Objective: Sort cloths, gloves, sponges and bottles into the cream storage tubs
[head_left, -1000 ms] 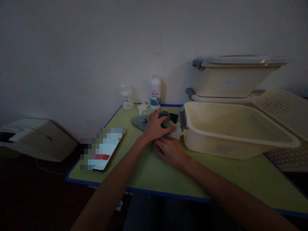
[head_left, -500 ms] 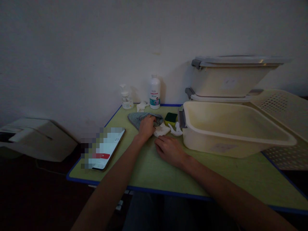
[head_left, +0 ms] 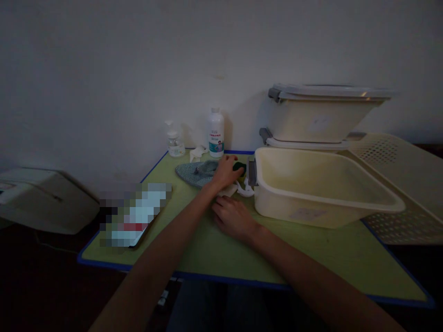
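Observation:
My left hand (head_left: 224,171) reaches over the table, thumb and fingers apart around the left side of a sponge (head_left: 240,167) with a dark green top. I cannot tell how firmly it touches the sponge. Left of this hand lies a grey-blue patterned cloth (head_left: 190,172), loosely bunched. My right hand (head_left: 233,217) rests on the table with its fingers curled together, at the near edge of a crumpled white cloth or tissue (head_left: 229,190). Its fingertips are partly hidden. A small white curved plastic piece (head_left: 246,189) lies between the sponge and a cream bin (head_left: 297,212).
Behind stand a white bottle (head_left: 216,133), a pump bottle (head_left: 176,144) and a crumpled tissue (head_left: 198,153). A phone (head_left: 148,214) lies on the left. Lidded boxes (head_left: 311,122) are stacked behind the bin, beside a perforated basket (head_left: 411,161). A blue edge rims the green table (head_left: 207,256).
My left hand has let go of the grey-blue cloth, which it handled half a second ago, and moved right to the sponge. My right hand has stayed in place. The view has shifted slightly.

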Tool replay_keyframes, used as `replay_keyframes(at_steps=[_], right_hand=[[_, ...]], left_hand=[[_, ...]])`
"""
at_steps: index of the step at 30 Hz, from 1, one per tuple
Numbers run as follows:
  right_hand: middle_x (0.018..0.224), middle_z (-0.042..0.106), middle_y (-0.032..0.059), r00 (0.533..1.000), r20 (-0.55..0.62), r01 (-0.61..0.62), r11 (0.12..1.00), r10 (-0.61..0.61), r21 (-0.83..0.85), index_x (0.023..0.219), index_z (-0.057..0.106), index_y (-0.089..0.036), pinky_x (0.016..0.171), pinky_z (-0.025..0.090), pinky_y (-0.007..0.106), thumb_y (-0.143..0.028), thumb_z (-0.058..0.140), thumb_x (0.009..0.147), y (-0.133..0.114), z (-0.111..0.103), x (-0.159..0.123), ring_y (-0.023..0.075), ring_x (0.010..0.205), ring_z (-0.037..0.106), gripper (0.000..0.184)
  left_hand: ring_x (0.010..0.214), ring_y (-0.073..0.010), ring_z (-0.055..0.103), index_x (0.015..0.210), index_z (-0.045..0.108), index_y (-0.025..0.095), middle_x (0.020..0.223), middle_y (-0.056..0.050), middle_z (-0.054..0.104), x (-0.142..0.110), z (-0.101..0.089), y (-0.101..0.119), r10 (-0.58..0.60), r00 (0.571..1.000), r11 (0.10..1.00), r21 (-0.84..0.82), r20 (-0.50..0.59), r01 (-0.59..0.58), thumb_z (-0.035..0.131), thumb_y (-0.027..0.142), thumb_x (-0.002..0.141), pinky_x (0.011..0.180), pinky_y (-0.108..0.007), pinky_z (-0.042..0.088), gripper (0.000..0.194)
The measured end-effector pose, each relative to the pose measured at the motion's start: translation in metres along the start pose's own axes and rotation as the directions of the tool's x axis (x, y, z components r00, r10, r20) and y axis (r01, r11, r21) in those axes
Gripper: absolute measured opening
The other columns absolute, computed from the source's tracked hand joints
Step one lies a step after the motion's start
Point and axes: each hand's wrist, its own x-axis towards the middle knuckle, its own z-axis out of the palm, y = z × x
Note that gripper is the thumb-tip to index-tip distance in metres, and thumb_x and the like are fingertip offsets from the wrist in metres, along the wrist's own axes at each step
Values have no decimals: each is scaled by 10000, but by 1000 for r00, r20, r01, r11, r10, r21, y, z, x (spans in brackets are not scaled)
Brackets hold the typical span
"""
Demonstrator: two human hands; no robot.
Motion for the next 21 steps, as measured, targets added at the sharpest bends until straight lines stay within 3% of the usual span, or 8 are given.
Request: replay_keyframes(at_steps=[6,10,12,16,19,21], right_hand=[[1051,617,112,1000,-21,0,1000,1,25,1026,602,-105,804,466,318,-179,445,871,8,6,1,215,971,573,233],[1036,615,109,999,-30,14,999,-13,48,1009,604,-107,806,463,319,-172,448,871,10,6,1,213,970,573,218],[1015,617,112,999,-31,11,998,-9,55,992,605,-108,782,467,326,-170,456,866,9,5,1,221,955,576,205],[1006,616,112,1000,-11,6,998,-5,59,984,600,-123,759,463,335,-157,432,873,8,2,1,219,931,580,205],[1025,618,109,1000,-3,-5,997,5,74,998,595,-131,759,457,335,-156,422,870,9,3,2,220,932,580,216],[1026,621,109,1000,-3,-31,994,31,101,993,593,-132,745,454,324,-156,429,861,9,3,3,219,922,584,212]], left_hand=[[1102,-345,533,1188,595,234,1074,-130,601,7,22,-4,-145,984,989,-15,104,147,614,396,732,925,-495,396,484],[1094,-349,554,1174,609,218,1087,-133,634,9,24,-10,-147,986,981,-114,80,155,660,368,686,926,-487,398,512],[1045,-303,595,1149,622,191,1067,-118,661,11,25,-12,-142,988,967,-206,62,152,634,332,710,907,-430,433,461],[1008,-188,620,1182,580,137,1117,-93,662,15,24,-15,-174,984,904,-402,-34,146,493,236,796,866,-287,472,408],[1103,-177,570,1234,522,133,1224,-98,605,17,16,-13,-238,957,854,-506,-164,126,453,203,798,901,-285,457,447],[1110,-183,561,1208,536,168,1226,-73,602,18,6,-9,-291,926,773,-629,-238,81,476,194,771,892,-298,463,442]])
